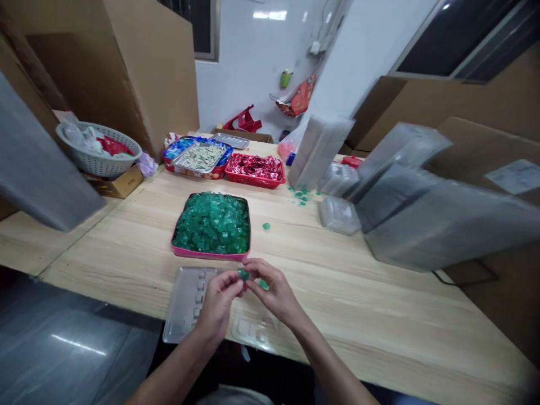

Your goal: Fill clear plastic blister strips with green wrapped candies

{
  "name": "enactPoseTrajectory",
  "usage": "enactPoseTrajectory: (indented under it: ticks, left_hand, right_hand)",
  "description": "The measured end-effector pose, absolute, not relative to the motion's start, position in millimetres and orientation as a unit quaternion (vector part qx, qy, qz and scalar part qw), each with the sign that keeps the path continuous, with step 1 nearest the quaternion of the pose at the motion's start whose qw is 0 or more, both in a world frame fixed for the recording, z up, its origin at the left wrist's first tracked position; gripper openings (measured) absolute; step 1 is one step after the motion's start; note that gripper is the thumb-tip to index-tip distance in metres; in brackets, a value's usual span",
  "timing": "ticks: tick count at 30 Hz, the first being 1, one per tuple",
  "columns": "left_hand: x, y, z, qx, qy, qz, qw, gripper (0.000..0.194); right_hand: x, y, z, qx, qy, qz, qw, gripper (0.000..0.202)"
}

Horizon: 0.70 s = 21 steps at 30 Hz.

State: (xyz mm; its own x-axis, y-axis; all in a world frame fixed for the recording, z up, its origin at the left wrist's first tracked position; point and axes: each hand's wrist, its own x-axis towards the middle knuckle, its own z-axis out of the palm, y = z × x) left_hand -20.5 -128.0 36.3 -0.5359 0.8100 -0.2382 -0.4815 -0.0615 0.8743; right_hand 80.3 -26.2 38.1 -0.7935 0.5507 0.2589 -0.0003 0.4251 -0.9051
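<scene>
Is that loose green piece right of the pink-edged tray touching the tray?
Apart. The head view shows it plainly: bare wood tabletop lies between the loose green piece and the side of the pink-edged tray.

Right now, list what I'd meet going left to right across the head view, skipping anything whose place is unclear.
Perforated basket → pink-sided tin of green pieces → lone green piece → tall stack of plastic trays → large grey plastic-covered bundle.

Holds left hand (219,298) and right hand (274,288) close together in front, fingers bent, fingertips pinched inward.
</scene>
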Motion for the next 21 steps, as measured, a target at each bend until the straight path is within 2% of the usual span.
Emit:
enactPoseTrajectory:
  ticks: [4, 9, 13, 17, 21]
  left_hand:
    - [-10, -113, 38, 0.112, 0.483, 0.702, 0.511, 0.017]
    - [-3, -107, 38, 0.206, 0.511, 0.643, 0.532, 0.021]
    - [3, -124, 28, 0.453, 0.672, 0.454, 0.37, 0.022]
    - [15, -144, 16, 0.639, 0.693, 0.242, 0.231, 0.015]
    - [23, -152, 9, 0.674, 0.695, 0.176, 0.18, 0.015]
  right_hand:
    - [102, -16, 31, -0.206, -0.749, 0.573, 0.262, 0.013]
    - [122, -5, 27, -0.258, -0.757, 0.525, 0.291, 0.014]
    - [136, -6, 13, -0.242, -0.825, 0.435, 0.267, 0.008]
    - [140, -13, -5, -0.213, -0.877, 0.37, 0.22, 0.016]
    - [137, -18, -10, -0.187, -0.92, 0.299, 0.168, 0.023]
